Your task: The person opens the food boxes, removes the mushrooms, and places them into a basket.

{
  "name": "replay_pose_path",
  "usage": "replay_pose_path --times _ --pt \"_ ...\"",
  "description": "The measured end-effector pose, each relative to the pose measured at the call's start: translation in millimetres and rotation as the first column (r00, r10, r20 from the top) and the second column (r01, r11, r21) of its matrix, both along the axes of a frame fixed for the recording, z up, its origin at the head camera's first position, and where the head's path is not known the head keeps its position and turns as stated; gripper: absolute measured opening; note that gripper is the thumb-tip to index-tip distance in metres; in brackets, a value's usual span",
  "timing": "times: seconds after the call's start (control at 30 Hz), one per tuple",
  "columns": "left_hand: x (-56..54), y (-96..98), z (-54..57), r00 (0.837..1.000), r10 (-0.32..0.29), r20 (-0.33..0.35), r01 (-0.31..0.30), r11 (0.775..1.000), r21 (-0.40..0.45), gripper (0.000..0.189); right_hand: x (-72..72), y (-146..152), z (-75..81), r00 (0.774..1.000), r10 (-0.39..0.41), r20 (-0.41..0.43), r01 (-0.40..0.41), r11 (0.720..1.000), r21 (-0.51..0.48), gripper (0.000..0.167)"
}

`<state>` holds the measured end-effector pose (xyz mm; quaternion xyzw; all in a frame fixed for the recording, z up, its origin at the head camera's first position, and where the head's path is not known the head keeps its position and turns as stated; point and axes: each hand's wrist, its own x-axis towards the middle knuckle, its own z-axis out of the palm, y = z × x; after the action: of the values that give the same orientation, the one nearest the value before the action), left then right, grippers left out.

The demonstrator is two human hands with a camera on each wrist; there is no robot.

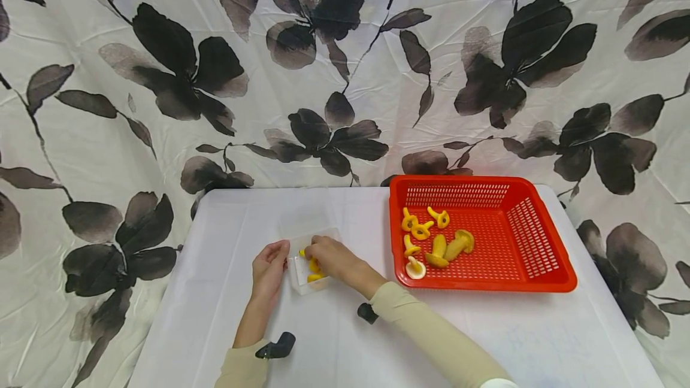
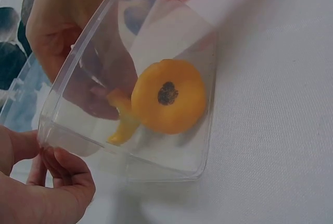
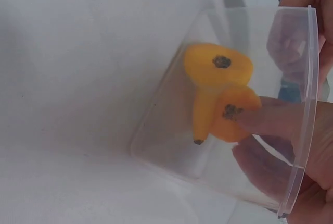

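A clear plastic box [image 1: 302, 287] stands on the white table, with yellow toy mushrooms [image 2: 167, 99] inside. My left hand [image 1: 271, 268] pinches the box's rim at its left side, thumb and fingertips together. From the right, my right hand [image 1: 333, 258] reaches over the rim into the box. Its thumb and fingers pinch a yellow mushroom [image 3: 239, 127], seen through the clear wall in the right wrist view. Beside that one lies another yellow mushroom [image 3: 218, 66] with a dark spot on its cap. In the head view the right hand hides part of the contents.
A red perforated basket [image 1: 539, 283] stands to the right, holding several yellow mushrooms [image 1: 421, 230], two brownish ones [image 1: 460, 244] and a pale one [image 1: 415, 268]. What looks like a clear lid [image 1: 307, 220] extends behind the box. A flower-patterned cloth [image 1: 334, 76] hangs behind the table.
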<state>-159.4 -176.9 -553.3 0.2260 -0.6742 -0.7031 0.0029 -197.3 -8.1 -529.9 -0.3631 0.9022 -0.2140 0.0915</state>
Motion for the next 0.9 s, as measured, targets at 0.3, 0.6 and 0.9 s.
replay_pose_path --times 0.3,0.6,0.9 --pt "-0.3 0.2 1.3 1.0 -0.006 -0.007 0.006 1.0 0.023 0.036 3.6 11 6.8 0.999 0.048 0.014 -0.047 0.996 -0.071 0.019" --pt "0.2 -0.5 2.7 1.0 -0.004 0.011 0.004 1.0 -0.001 0.038 6.6 27 13.4 0.997 0.062 0.037 -0.055 0.982 -0.178 0.019" --pt "-0.4 -1.0 1.7 1.0 -0.002 0.006 0.002 1.0 -0.005 0.035 10.3 40 20.1 0.995 0.075 0.071 -0.05 0.953 -0.298 0.015"
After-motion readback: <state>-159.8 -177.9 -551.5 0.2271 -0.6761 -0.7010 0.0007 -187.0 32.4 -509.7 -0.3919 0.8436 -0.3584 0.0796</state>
